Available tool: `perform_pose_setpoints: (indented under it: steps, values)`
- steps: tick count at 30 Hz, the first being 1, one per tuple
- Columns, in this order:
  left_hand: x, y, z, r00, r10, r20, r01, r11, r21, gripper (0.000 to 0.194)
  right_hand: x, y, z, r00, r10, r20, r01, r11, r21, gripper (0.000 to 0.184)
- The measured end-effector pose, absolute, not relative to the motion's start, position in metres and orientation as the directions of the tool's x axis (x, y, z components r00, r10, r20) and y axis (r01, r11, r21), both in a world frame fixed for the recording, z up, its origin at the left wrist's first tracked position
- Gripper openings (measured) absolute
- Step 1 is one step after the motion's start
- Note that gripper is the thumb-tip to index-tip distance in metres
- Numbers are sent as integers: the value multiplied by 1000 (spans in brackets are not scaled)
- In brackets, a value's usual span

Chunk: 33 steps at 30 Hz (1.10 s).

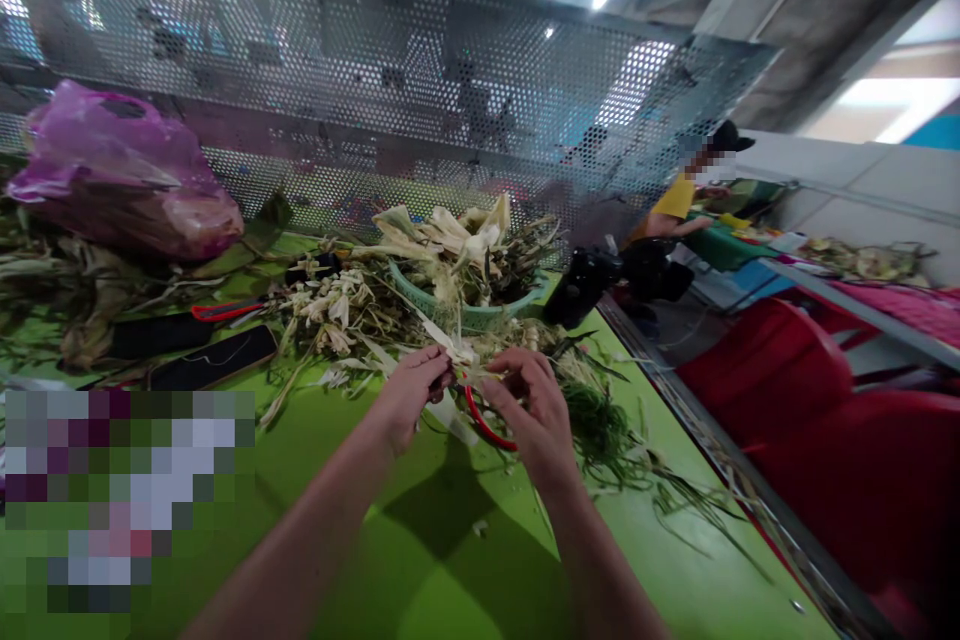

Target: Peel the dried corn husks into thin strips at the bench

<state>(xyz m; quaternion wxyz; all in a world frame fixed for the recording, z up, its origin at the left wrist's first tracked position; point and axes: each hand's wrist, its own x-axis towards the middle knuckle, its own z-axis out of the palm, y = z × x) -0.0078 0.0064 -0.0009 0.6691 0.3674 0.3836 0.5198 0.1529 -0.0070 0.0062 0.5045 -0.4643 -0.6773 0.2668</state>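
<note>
My left hand [409, 395] pinches a pale flower stalk [450, 345] just above the green table [420, 560]. My right hand [529, 410] is closed round red-handled scissors [484, 425], their loop showing below my fingers, and meets the same stalk. Both hands work close together in front of a heap of cut flowers and stems [337, 310]. A teal basket [480, 310] filled with pale blooms stands just behind my hands.
A purple plastic bag [112, 170] lies at the far left. Two dark phones [214, 358] and another red tool [221, 310] rest on the table. A perforated metal screen [375, 90] backs the table. Red chairs [825, 440] stand right; another person [690, 200] sits beyond.
</note>
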Motion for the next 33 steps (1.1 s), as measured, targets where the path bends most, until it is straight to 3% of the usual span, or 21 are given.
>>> perform_pose_setpoints:
  steps: [2,5,8,13,18,26,33]
  values:
    - [-6,6,0,191,978,-85,-366,151,918,17,153,-6,7,-55,954,296,159,301,-940,25]
    - [-4,5,4,228,973,-45,-319,118,940,16,153,-4,7,-128,980,150,-1,151,-989,31]
    - [-5,4,7,237,971,-46,-272,111,956,14,154,-2,4,-120,984,131,23,135,-991,27]
    - [-10,3,3,288,956,-55,-270,137,953,14,160,2,-2,-8,972,235,195,232,-953,21]
    - [-9,4,-1,325,944,-65,-280,162,946,15,164,1,-4,75,954,289,243,264,-933,19]
    - [-11,1,5,337,940,44,-110,-7,994,23,165,1,2,-94,990,104,102,114,-988,32]
    - [-4,1,3,447,894,20,-46,1,999,29,159,1,3,-95,993,67,-7,67,-998,22]
